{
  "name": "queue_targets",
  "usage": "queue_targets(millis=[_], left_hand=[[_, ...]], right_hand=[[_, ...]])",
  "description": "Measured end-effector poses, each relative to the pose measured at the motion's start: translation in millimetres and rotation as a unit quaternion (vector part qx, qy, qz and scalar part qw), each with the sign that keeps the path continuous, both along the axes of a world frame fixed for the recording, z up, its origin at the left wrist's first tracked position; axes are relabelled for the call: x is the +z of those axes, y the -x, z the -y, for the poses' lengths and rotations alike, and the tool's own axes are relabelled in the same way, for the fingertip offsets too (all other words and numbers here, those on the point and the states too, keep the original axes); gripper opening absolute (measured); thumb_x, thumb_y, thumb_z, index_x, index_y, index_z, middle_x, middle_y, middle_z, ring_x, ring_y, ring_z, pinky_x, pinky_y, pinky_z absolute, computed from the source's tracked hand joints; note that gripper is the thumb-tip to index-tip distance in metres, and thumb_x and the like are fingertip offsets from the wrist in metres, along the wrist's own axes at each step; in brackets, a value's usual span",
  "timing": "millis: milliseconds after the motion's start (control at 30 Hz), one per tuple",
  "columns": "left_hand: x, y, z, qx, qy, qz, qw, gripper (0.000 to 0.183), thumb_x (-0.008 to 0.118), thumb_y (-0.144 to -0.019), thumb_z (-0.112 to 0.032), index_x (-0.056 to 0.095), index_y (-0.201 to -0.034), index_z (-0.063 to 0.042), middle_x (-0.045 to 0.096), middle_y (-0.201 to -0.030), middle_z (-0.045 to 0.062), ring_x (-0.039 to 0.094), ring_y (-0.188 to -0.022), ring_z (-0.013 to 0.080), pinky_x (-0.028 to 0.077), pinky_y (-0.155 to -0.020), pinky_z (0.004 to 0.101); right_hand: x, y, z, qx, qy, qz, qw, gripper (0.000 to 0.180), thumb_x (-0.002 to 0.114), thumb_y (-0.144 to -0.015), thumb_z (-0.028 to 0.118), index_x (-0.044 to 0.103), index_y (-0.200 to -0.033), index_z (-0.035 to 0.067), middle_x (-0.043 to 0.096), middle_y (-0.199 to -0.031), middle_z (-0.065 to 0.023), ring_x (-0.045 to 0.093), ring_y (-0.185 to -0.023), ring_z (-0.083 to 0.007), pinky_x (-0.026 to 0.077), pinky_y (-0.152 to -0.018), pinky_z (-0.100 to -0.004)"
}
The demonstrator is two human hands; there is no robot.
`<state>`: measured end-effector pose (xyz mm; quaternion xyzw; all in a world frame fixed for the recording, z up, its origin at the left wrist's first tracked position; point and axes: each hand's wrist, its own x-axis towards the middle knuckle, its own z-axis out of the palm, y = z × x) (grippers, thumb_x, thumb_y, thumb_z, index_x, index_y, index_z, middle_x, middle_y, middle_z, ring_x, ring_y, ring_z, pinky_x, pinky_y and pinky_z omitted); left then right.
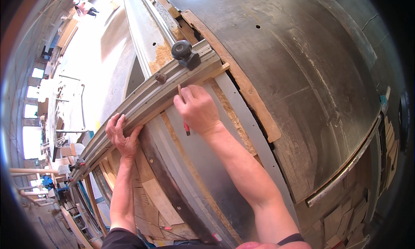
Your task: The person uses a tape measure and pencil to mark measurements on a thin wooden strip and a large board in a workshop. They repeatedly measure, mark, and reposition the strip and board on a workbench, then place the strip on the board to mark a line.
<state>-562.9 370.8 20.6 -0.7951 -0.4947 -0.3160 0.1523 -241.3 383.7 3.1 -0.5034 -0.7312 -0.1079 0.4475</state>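
Observation:
My left hand (pixel 122 137) grips a long aluminium fence (pixel 144 101), its fingers over the top and its thumb against the near side. Along that near side runs a thin wooden strip (pixel 219 70), whose squared end shows past the fence's right end. My right hand (pixel 199 109) pinches a red pencil (pixel 186 127) with its bare wooden tip upward, close to the strip. A black clamping knob (pixel 182 50) stands on the fence, and a small metal post (pixel 160 77) sits left of it. Beneath both hands lies a grey metal sliding table (pixel 201 145) with inset wooden bands.
A large metal machine table (pixel 301 70) fills the right side, edged by a worn wooden board (pixel 240 80). Sawdust (pixel 161 58) lies beyond the fence. Wood offcuts (pixel 340 220) are piled low right, and loose boards (pixel 162 200) lie below my left arm. A person (pixel 85 6) is far off.

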Motion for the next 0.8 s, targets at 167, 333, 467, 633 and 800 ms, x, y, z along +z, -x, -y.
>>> queue_targets(millis=[167, 333, 467, 633, 800], left_hand=[[-0.4, 0.3, 0.3, 0.000, -0.006, -0.005, 1.000, 0.076, 0.100, -0.073, -0.032, 0.069, -0.140, -0.011, 0.066, -0.143, 0.013, 0.057, -0.134, 0.0358, 0.041, -0.116, 0.0503], [-0.9, 0.7, 0.3, -0.001, -0.006, -0.007, 1.000, 0.077, 0.099, -0.074, -0.033, 0.069, -0.141, -0.011, 0.066, -0.143, 0.013, 0.057, -0.135, 0.0359, 0.041, -0.117, 0.0502], [-1.3, 0.1, 0.3, -0.001, -0.010, -0.012, 1.000, 0.077, 0.099, -0.074, -0.032, 0.068, -0.142, -0.011, 0.065, -0.144, 0.013, 0.057, -0.135, 0.0356, 0.040, -0.117, 0.0501], [-1.0, -0.1, 0.2, -0.002, -0.009, -0.010, 1.000, 0.076, 0.098, -0.075, -0.033, 0.068, -0.141, -0.010, 0.065, -0.144, 0.013, 0.057, -0.136, 0.0360, 0.040, -0.117, 0.0497], [-1.4, -0.3, 0.1, 0.008, -0.011, -0.012, 1.000, 0.075, 0.098, -0.075, -0.032, 0.068, -0.140, -0.010, 0.066, -0.144, 0.013, 0.058, -0.135, 0.0367, 0.041, -0.117, 0.0494]], right_hand=[[0.9, 0.1, 0.2, -0.002, -0.001, -0.008, 1.000, 0.010, 0.074, -0.078, 0.004, 0.065, -0.081, 0.006, 0.056, -0.081, -0.0069, 0.064, -0.082, -0.0260, 0.058, -0.075, -0.0387], [-0.4, 0.5, -1.0, -0.002, 0.001, -0.013, 1.000, 0.009, 0.074, -0.077, 0.005, 0.065, -0.081, 0.006, 0.056, -0.082, -0.0073, 0.065, -0.083, -0.0264, 0.058, -0.076, -0.0386], [-1.1, 0.8, -1.2, -0.006, 0.005, -0.011, 1.000, 0.009, 0.073, -0.076, 0.005, 0.066, -0.081, 0.006, 0.057, -0.083, -0.0076, 0.065, -0.084, -0.0265, 0.058, -0.076, -0.0386], [-0.3, 1.5, -0.9, -0.007, 0.010, -0.017, 1.000, 0.008, 0.072, -0.077, 0.005, 0.066, -0.081, 0.007, 0.057, -0.083, -0.0075, 0.065, -0.084, -0.0264, 0.058, -0.076, -0.0385], [-0.3, 0.9, 0.6, -0.005, 0.027, -0.008, 1.000, 0.007, 0.072, -0.079, 0.005, 0.069, -0.085, 0.007, 0.059, -0.085, -0.0077, 0.065, -0.086, -0.0266, 0.058, -0.076, -0.0389]])
